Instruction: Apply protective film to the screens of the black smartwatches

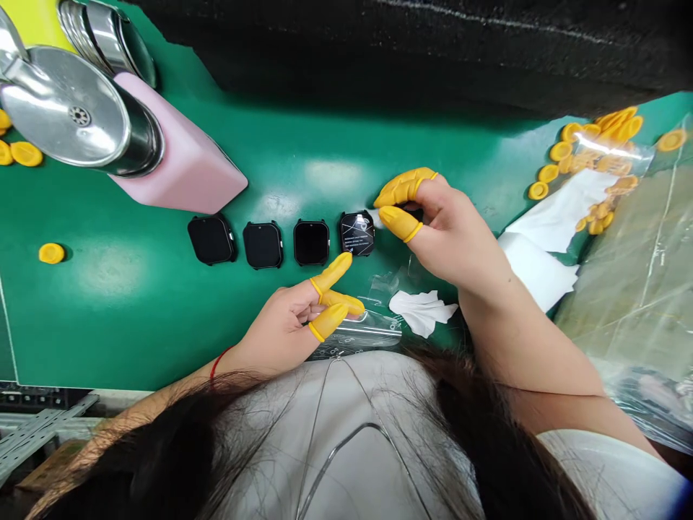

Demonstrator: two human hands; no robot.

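Observation:
Four-sided black watch heads lie in a row on a green mat (135, 310). The watch with printed film on its face (357, 233) sits nearest my hands. My right hand (452, 227), in yellow finger cots, is closed just right of it; a scrap of white wipe (375, 218) shows at its fingertips, mostly hidden. Part of another dark watch (416, 214) shows behind those fingers. My left hand (295, 318), also in yellow cots, has its index stretched toward that watch's lower edge, the other fingers apart and apparently holding nothing. Clear plastic film (373, 328) lies beside it.
Left of the filmed watch lie three plain watches, including a leftmost one (211, 239). A pink pump bottle (184, 155) leans in at upper left. A crumpled white wipe (423, 310), larger wipes (541, 260) and loose yellow finger cots (571, 155) lie right. A black block (406, 65) spans the back.

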